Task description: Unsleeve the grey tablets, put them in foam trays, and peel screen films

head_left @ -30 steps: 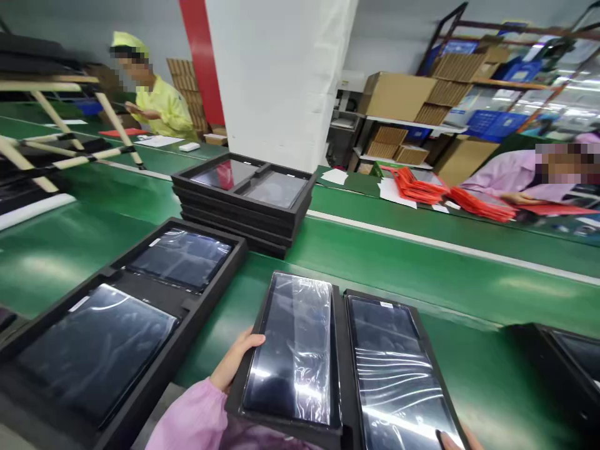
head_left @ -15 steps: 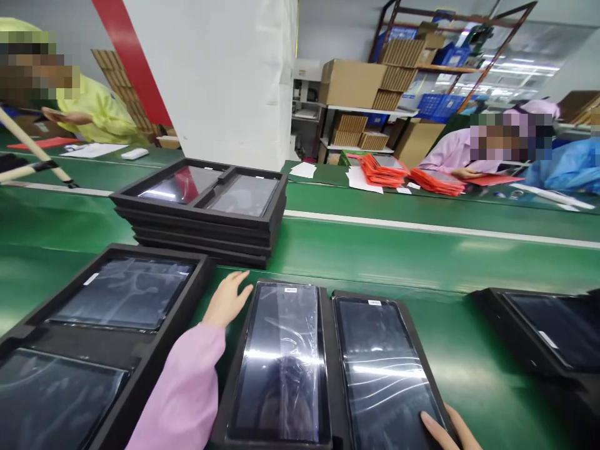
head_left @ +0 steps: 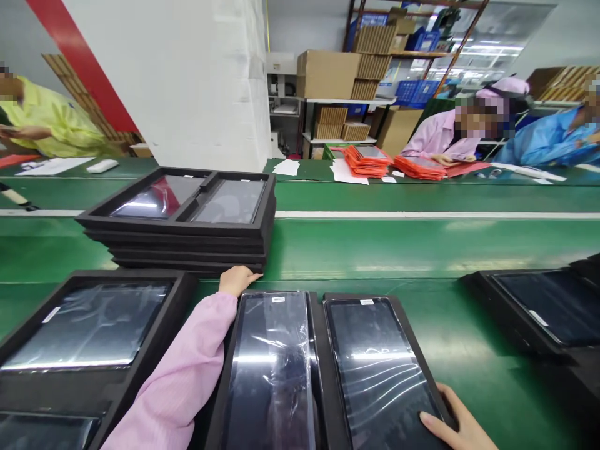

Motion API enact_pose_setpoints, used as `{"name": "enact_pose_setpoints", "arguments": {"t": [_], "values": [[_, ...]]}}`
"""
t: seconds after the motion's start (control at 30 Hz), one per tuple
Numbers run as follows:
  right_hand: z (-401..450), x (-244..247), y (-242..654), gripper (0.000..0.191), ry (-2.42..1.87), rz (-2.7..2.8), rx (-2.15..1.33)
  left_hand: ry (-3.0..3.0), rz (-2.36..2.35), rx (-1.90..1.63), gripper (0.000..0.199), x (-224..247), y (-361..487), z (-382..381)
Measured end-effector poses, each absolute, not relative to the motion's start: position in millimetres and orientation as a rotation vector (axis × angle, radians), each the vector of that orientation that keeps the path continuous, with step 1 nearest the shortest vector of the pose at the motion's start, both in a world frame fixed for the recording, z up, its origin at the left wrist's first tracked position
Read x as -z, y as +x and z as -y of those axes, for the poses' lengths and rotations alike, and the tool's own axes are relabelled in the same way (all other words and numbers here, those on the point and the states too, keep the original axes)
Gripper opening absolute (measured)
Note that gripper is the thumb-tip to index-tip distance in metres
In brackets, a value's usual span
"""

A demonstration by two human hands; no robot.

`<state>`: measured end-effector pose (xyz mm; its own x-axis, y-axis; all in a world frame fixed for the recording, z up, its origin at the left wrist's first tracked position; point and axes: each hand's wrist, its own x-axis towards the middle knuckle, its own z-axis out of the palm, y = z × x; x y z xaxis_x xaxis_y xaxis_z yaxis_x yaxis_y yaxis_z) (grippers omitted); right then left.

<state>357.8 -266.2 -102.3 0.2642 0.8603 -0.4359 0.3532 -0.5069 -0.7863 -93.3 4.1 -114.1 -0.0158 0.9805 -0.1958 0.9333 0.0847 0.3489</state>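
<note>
My left hand (head_left: 238,279), in a pink sleeve, reaches to the front lower edge of a stack of black foam trays (head_left: 220,232). Its fingers rest against the bottom tray there, partly hidden, while the thumb stretches out to the right. Nearer to me lies a black tray (head_left: 317,350) with two film-covered tablet screens, a left one (head_left: 269,375) and a right one (head_left: 379,369). My right hand (head_left: 457,420) grips this tray's right edge, thumb on top over the screen's border and fingers along the outer side.
Another tray (head_left: 162,334) with screens lies left; one more (head_left: 510,319) is at the right. Beyond the green belt (head_left: 375,250), people in yellow (head_left: 60,119), pink (head_left: 435,134) and blue (head_left: 534,134) sit at a bench with red-orange stacks (head_left: 365,164). A white pillar (head_left: 201,81) rises behind.
My left hand has gone from hovering beside the near tray to touching the base of the stack. My right hand keeps its hold on the tray edge. The view has shifted.
</note>
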Motion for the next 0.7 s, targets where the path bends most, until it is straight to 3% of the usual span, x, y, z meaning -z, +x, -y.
{"name": "enact_pose_setpoints", "arguments": {"t": [0.27,0.4,0.5,0.57,0.7], "values": [[261,98,354,0.017,-1.884,1.189,-1.103,1.813,-1.909,-0.275,0.039,115,-83,-11],[265,97,351,0.016,-1.874,1.203,-1.019,1.666,-1.733,-0.529,0.031,108,-93,-4],[271,101,349,0.018,-1.891,1.151,-1.049,1.493,-1.664,-0.843,0.044,104,-109,29],[274,107,347,0.028,-1.921,1.07,-1.03,1.367,-1.665,-1.017,0.057,107,-118,73],[274,116,348,0.078,-1.87,0.985,-0.995,1.139,-1.679,-1.096,0.07,123,-115,195]]}}
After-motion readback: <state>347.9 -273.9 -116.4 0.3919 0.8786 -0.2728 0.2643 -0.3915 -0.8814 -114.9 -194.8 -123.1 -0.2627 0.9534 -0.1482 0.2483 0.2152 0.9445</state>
